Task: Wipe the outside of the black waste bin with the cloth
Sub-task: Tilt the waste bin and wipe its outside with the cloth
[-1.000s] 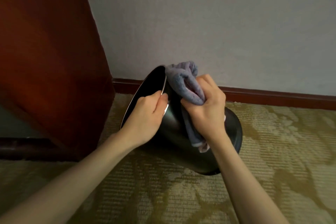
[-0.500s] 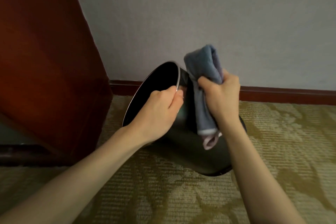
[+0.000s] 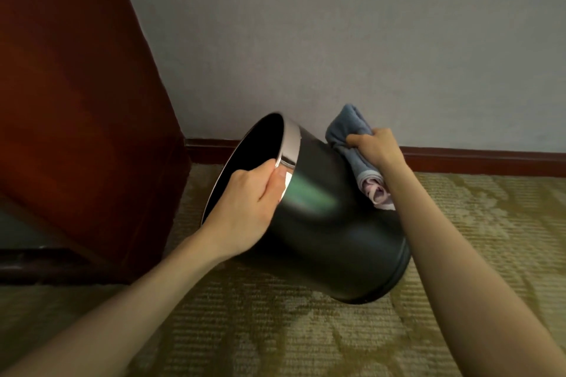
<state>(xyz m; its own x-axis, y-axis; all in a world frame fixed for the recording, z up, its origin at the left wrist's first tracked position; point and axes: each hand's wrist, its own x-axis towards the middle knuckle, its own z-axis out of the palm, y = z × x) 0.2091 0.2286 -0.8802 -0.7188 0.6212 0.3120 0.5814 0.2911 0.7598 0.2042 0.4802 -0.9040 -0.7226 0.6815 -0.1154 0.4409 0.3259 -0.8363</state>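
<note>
Right now the black waste bin is tipped over the patterned carpet. Its long axis slants from the open mouth at upper left down to the base at lower right; whether the base edge touches the carpet I cannot tell. The left hand grips the chrome rim, fingers curled over the lip and thumb on the outside. The right hand is closed round a bunched blue cloth, which touches the bin's far flank on the side facing the wall.

From the right hand, the bin wall lies down and to the left. The stroke most likely runs along the slanted axis towards the base, or round the curve towards the near face. That near face is closer to the left hand, which is busy steadying the bin, so turning the bin by its rim looks the likelier way to bring fresh surface under the cloth.
</note>
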